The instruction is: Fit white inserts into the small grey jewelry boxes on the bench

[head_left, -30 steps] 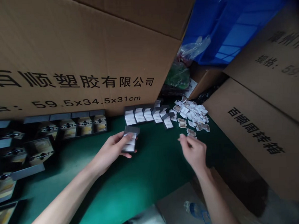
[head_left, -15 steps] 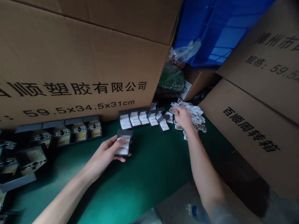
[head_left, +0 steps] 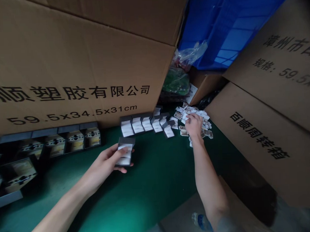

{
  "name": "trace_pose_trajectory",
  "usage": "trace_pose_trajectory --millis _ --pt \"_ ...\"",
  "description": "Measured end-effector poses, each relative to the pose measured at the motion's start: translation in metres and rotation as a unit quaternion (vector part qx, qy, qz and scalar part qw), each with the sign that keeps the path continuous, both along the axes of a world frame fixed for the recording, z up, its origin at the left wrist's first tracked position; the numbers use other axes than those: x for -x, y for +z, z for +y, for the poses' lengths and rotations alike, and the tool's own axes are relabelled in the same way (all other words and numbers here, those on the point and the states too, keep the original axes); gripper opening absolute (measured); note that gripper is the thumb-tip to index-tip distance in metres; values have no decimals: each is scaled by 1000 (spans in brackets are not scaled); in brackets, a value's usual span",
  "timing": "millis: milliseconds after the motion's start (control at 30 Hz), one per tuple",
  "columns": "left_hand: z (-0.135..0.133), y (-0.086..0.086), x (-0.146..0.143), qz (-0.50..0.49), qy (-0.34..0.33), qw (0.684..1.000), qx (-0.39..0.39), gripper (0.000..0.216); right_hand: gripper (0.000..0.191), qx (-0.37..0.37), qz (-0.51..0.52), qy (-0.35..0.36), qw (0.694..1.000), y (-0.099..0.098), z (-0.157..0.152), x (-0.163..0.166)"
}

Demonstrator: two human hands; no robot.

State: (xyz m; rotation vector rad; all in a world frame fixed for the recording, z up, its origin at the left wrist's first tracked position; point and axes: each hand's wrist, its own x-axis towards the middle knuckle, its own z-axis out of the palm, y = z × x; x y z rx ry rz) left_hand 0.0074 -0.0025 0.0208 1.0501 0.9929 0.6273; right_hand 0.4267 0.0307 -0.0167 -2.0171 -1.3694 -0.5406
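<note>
My left hand is closed round a small dark box with a white insert, the thumb lying over the white inside and the fingers underneath. The box is held above the green table, its dark lid edge facing away. At the right, my right hand is at a heap of small white pieces, fingers curled down among them. What those fingertips hold, if anything, is hidden. Between the hands and farther back stands a row of similar dark boxes with white inserts.
Larger dark cases with yellowish contents line the left side. Behind stands a big cardboard carton, and more cartons stand on the right. A blue crate and plastic bags are at the back. A bottle lies low in front.
My right hand has shifted slightly right and down over the heap, and its fingers now reach into the pieces. The left hand still holds the box. The view has turned slightly right.
</note>
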Motion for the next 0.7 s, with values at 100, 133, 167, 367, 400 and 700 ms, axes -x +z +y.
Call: trace_pose_trajectory --millis 100,133,167,367,400,700 --pt "0 0 0 3 -6 1000 0 44 34 2 -6 2 1000 -2 2 0" --pt "0 -1 0 5 -6 1000 0 45 34 4 -7 3 1000 -2 2 0" --pt "-1 0 0 6 -6 1000 0 46 34 8 -9 5 1000 -3 2 -1" --pt "0 0 1 5 -15 1000 3 48 34 43 -16 10 999 1 4 4" --pt "0 -1 1 5 -16 1000 3 49 35 51 -19 10 998 4 5 5" --pt "-1 0 2 3 -11 1000 14 50 36 219 -33 8 975 41 62 13"
